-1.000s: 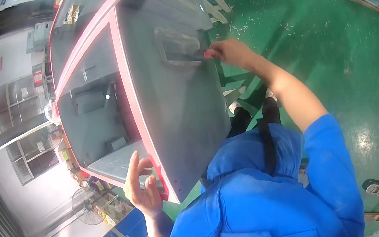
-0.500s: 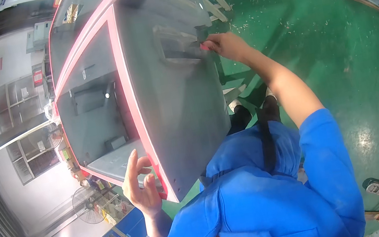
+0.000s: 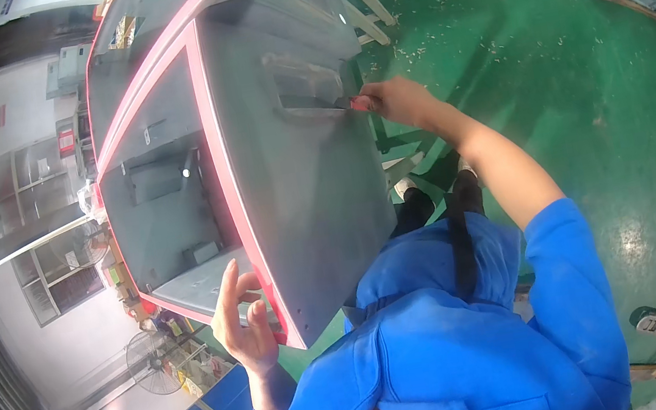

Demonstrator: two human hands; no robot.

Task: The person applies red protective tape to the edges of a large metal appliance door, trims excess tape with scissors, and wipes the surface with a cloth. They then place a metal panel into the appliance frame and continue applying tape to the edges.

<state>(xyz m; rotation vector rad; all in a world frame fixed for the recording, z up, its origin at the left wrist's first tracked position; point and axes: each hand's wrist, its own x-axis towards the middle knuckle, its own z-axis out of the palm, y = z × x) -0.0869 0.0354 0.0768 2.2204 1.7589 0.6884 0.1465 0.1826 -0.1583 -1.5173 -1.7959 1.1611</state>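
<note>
The grey box [image 3: 296,167] with its pink rim fills the upper left of the view, long axis running away from the person, recessed handle pocket [image 3: 309,88] on its near side wall. Right hand [image 3: 402,100] is right at that pocket's far corner, fingers closed around a small red-handled tool [image 3: 359,102], tip touching the pocket's lower edge. Left hand [image 3: 245,321] braces the box's near corner, fingers spread open over the rim, gripping nothing else.

A large grey metal housing [image 3: 289,177] with red-edged rim stands tilted, its recessed side handle [image 3: 308,88] facing up.
</note>
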